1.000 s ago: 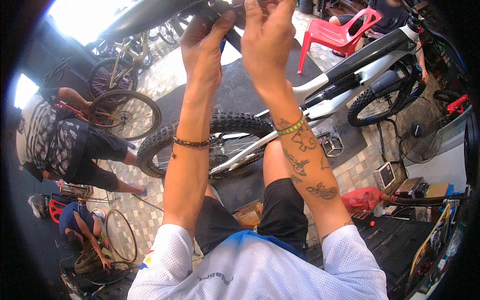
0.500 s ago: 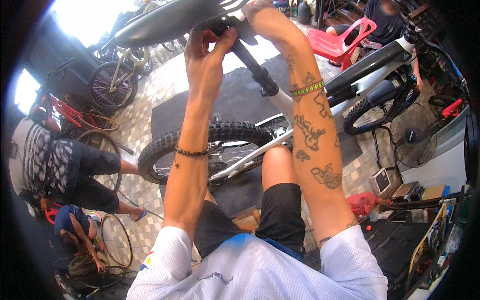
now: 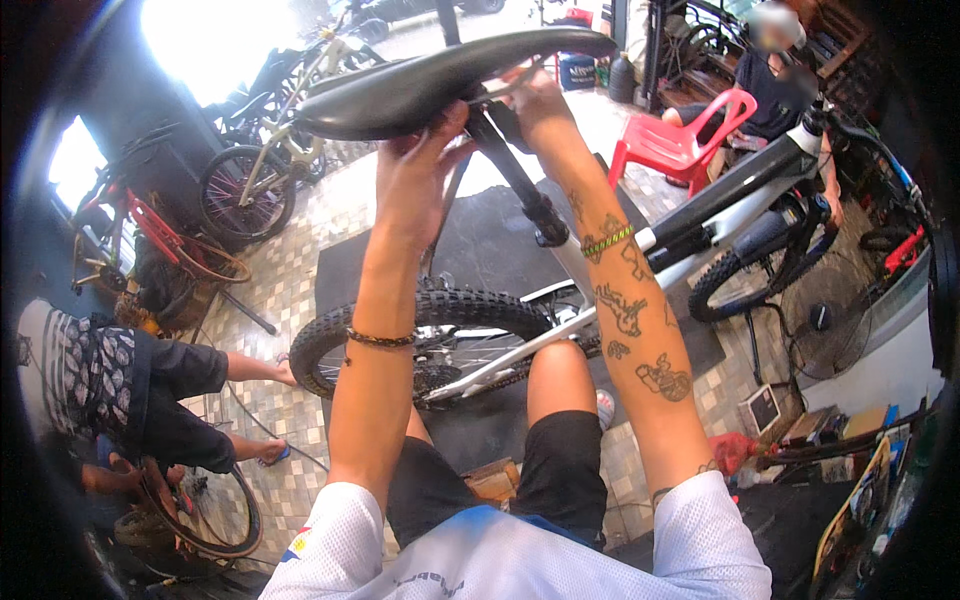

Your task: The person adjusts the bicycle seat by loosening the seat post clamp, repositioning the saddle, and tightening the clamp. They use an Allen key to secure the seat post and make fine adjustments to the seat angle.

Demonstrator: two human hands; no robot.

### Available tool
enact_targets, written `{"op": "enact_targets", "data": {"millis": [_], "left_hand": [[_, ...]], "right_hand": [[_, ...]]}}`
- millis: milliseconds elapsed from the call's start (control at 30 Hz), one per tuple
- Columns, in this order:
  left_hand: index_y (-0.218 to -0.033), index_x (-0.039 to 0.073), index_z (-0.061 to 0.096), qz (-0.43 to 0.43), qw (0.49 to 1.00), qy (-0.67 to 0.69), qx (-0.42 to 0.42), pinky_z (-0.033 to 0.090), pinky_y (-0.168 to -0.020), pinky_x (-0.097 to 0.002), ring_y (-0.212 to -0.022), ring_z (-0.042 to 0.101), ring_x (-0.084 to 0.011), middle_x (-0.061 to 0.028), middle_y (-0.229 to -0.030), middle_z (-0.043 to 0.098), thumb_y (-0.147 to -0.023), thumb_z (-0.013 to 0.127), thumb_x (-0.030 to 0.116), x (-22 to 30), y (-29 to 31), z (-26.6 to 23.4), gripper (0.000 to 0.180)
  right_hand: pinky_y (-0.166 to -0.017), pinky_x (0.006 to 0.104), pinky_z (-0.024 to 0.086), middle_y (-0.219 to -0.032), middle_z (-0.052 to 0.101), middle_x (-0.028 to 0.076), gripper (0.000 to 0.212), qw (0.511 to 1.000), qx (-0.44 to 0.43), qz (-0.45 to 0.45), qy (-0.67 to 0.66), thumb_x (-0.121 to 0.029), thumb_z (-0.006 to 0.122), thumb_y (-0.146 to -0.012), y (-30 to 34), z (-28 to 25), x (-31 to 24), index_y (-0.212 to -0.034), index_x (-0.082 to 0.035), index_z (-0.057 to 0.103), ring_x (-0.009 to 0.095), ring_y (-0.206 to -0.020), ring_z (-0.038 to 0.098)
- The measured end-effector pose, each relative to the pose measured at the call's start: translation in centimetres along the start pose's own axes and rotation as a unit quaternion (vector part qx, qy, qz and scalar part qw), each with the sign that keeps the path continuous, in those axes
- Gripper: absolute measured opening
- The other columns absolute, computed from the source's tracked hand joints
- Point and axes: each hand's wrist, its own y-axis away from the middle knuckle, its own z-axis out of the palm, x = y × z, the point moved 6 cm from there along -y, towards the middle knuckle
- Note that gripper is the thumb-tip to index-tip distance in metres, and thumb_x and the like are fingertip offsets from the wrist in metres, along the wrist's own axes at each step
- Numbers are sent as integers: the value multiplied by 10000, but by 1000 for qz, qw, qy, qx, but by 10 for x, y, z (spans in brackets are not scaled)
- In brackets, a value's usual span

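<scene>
A black bicycle saddle (image 3: 420, 85) sits atop a black seatpost (image 3: 510, 165) on a white and black mountain bike frame (image 3: 490, 380). My left hand (image 3: 425, 150) is raised beneath the saddle beside the seatpost head, fingers curled in; what they pinch is hidden. On the other side, my right hand (image 3: 535, 95) closes round the saddle's underside near its rails, its fingertips partly covered. The knobby rear wheel (image 3: 330, 335) lies left of my knees. The bike's front wheel (image 3: 735, 265) is at the right.
A red plastic chair (image 3: 670, 140) stands at the back right, with a seated person (image 3: 770, 80) behind it. Another person (image 3: 170, 380) stands at the left near a loose wheel (image 3: 225, 510). Several bikes line the back left. A fan (image 3: 825, 310) and clutter fill the right side.
The saddle now shows lower and whole in view, with both hands still at its underside. My left hand's fingers have shifted by the seatpost head. At left, a person's loose wheel has moved.
</scene>
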Motion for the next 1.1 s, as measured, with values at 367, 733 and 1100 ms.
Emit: {"op": "enact_targets", "data": {"millis": [367,733,1100], "left_hand": [[-1349,61,637,-40,999,15,6,603,-964,-440,-1127,708,-224,-80,-1201,719,-964,773,79,-1,2,12,408],[-1511,10,513,489,427,-746,149,375,-1210,-460,-1444,469,-314,-193,-1541,512,-960,770,351,289,-162,-83,697],[-1619,61,383,455,233,-852,115,278,-1263,-593,-1580,272,-380,-186,-1698,321,-965,729,444,350,-202,-12,833]], "right_hand": [[-671,289,490,-827,589,6,240,994,29,34,-96,-241,561,-1035,-3,-4,26,-1128,-34,640,125,-718,592],[-639,296,516,-770,585,20,255,935,71,159,-308,-310,578,-1071,16,-18,71,-1169,-76,597,150,-692,594],[-589,355,563,-746,621,67,273,897,118,178,-386,-322,612,-1029,15,-18,81,-966,-55,615,220,-641,649]]}}
